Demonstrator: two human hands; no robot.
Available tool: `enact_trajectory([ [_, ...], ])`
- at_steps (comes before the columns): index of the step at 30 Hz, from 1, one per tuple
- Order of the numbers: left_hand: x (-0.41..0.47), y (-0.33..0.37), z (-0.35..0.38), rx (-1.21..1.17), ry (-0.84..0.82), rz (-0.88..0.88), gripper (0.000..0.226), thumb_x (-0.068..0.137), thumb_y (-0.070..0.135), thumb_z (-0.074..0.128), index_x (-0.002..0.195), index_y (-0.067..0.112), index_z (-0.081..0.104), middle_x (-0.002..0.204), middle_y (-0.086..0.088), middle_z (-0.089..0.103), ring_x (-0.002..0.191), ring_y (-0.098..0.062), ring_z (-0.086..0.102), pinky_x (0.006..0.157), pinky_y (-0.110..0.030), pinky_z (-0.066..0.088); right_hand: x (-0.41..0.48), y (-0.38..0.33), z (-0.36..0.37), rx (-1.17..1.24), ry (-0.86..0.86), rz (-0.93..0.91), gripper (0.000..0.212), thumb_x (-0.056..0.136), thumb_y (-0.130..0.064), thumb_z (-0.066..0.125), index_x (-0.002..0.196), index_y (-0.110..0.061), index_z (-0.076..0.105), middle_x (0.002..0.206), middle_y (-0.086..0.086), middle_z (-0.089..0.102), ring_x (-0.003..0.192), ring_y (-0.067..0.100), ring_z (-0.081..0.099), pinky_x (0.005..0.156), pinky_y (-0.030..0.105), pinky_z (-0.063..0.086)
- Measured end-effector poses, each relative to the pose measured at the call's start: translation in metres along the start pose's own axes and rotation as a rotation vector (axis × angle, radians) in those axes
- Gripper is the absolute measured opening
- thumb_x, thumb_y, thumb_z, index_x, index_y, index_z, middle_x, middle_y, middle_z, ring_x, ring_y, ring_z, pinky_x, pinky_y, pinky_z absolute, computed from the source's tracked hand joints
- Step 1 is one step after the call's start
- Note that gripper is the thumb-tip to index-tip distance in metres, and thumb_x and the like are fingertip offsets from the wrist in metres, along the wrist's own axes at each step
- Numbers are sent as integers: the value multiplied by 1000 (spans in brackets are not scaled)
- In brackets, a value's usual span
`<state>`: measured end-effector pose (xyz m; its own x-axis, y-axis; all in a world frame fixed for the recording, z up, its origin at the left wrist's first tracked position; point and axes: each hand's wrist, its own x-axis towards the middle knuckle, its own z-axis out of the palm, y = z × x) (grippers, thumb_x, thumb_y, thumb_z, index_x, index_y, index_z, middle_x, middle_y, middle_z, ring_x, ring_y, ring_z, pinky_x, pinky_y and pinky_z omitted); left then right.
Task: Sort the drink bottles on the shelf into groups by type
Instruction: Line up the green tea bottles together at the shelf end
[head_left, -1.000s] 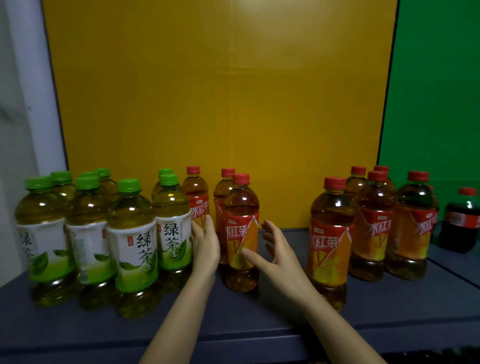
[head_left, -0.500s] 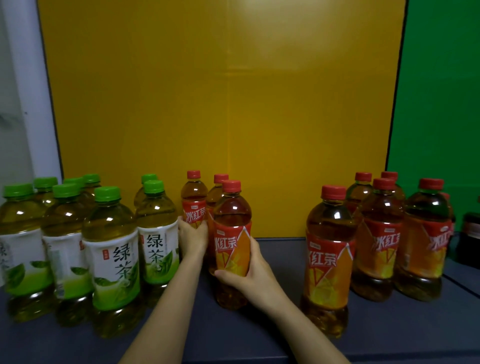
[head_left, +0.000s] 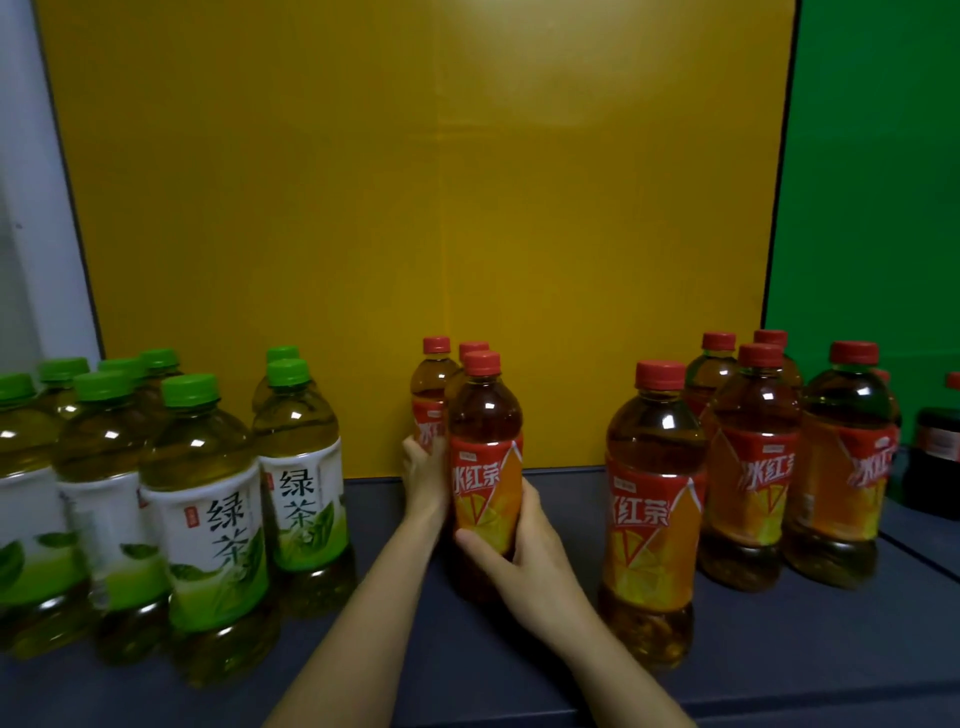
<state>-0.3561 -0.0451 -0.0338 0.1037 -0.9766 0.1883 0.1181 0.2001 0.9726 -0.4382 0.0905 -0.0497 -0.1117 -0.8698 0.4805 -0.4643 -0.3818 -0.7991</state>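
The front red tea bottle (head_left: 485, 447) stands upright mid-way along the shelf (head_left: 467, 670), foremost in a cluster of 3. The right grip (head_left: 524, 564) clasps its lower label, thumb across the front. The left grip (head_left: 425, 475) wraps the rear red tea bottle (head_left: 428, 395) just behind-left. Green tea bottles (head_left: 208, 499) stand left and other red tea bottles (head_left: 654, 499) right, both apart

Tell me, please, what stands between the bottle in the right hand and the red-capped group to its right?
Nothing: the head view shows only bare shelf between the held bottle and the nearest bottle of that group.
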Motion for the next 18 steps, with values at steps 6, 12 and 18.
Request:
enact_trajectory([
  [6,1,-15,20,46,-104,50,141,25,100,35,123,-1,44,123,-27,53,112,-43,53,94,-60,44,-4,6,-5,-84,97,-8,79,82,-35,65,144,-20,18,138,-5,39,127,7,39,106,25,35],
  [12,6,-29,33,79,-247,4,124,39,97,44,123,6,49,121,-18,58,110,-37,57,94,-57,46,-6,8,-6,-157,189,30,83,83,-37,62,146,-18,12,145,2,33,134,15,32,112,39,31],
  [18,-55,27,12,318,-335,73,40,96,31,41,132,15,45,136,-6,49,123,-20,47,99,-30,39,-8,0,-8,-124,233,83,78,85,-37,58,145,-18,13,145,5,34,135,20,32,113,44,28],
])
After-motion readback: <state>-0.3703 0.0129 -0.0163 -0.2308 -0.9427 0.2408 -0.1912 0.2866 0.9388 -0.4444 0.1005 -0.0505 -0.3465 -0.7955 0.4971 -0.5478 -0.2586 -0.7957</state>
